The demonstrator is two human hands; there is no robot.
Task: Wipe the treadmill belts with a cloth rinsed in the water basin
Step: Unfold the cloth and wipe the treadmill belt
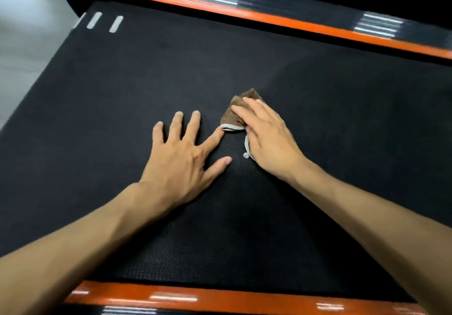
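Black treadmill belt (146,75) fills almost the whole view, textured, with three short white dashes (101,21) near its far left corner. Orange side rail (244,15) runs along the far edge, a second orange rail (195,297) along the near edge; both carry pale stripes that are blurred, so no detail readable. Grey floor (22,33) shows at the far left, also blurred. Top right is just dark, can't make anything out there.

Left hand (181,160) lies flat on the belt, fingers straight and spread, palm down, grip released, holding nothing. Its index fingertip sits just beside the cloth's pale edge; can't tell if it touches.

Right hand (266,138) presses down on the brown cloth (234,111), fingers straight and laid over it, not curled round it. Cloth is on the belt near the middle, right of the left hand. Most of it is hidden under the palm; only a brown corner sticks out past the fingertips, plus a pale hem strip (232,127) looping out below the thumb side.

Both forearms come in from the bottom corners, cut off by the frame. No basin in view.
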